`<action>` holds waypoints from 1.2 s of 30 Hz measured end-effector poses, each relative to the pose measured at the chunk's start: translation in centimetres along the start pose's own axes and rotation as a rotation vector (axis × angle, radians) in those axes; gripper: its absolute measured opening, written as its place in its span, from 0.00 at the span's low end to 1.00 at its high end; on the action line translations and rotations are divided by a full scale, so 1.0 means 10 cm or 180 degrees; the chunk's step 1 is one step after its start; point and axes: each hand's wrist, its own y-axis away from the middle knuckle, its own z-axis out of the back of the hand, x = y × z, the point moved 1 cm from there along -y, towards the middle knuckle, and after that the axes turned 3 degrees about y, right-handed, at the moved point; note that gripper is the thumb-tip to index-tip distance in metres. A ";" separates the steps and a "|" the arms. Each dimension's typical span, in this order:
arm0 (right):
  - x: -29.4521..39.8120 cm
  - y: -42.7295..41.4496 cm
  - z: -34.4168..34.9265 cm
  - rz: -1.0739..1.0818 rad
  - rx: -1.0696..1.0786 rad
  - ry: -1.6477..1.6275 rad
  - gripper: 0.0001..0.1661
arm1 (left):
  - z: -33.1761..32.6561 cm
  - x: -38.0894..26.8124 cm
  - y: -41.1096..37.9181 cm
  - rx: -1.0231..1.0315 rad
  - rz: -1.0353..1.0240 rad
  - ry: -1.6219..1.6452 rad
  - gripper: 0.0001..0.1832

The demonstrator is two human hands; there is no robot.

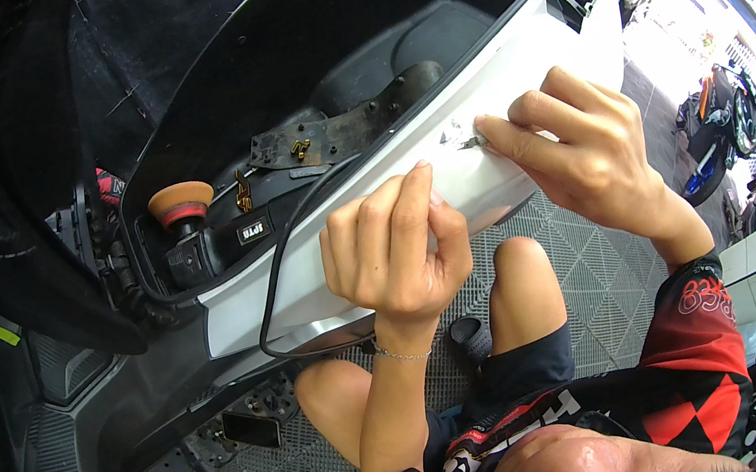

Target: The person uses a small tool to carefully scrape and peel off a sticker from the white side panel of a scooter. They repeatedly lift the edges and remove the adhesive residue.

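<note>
A white scooter side panel [516,77] runs diagonally in front of me, with small dark, torn-looking decal bits [452,131] on it. My right hand [578,141] is over the panel, its index finger and thumb pinched at a small dark scrap [473,142] beside those bits. To the left, my left hand [394,244] is curled above the panel. Its index fingertip and thumb are close together; whether anything thin is between them cannot be made out. A black power cord [275,289] loops over the panel's edge behind the left hand.
The open black storage compartment [349,55] holds a polisher with an orange pad [181,202], a dirty bracket plate [339,131] and small gold emblems [242,191]. A phone [251,430] lies on a black tray-like part below. Parked motorcycles [728,128] stand at right.
</note>
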 end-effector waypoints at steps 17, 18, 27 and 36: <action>-0.01 -0.01 -0.03 0.0110 -0.0041 0.0069 0.24 | -0.01 0.01 0.01 -0.0030 -0.0031 0.0003 0.11; 0.02 0.02 -0.04 0.0100 -0.0043 0.0163 0.23 | -0.02 0.01 0.01 -0.0041 -0.0045 0.0007 0.11; 0.20 0.09 -0.10 -0.0154 -0.0145 0.0455 0.25 | -0.08 0.07 0.04 -0.0293 -0.0146 -0.0047 0.13; -0.13 -0.08 -0.12 -0.0289 -0.0637 -0.0201 0.18 | -0.04 0.04 -0.07 0.0061 0.0010 -0.0139 0.11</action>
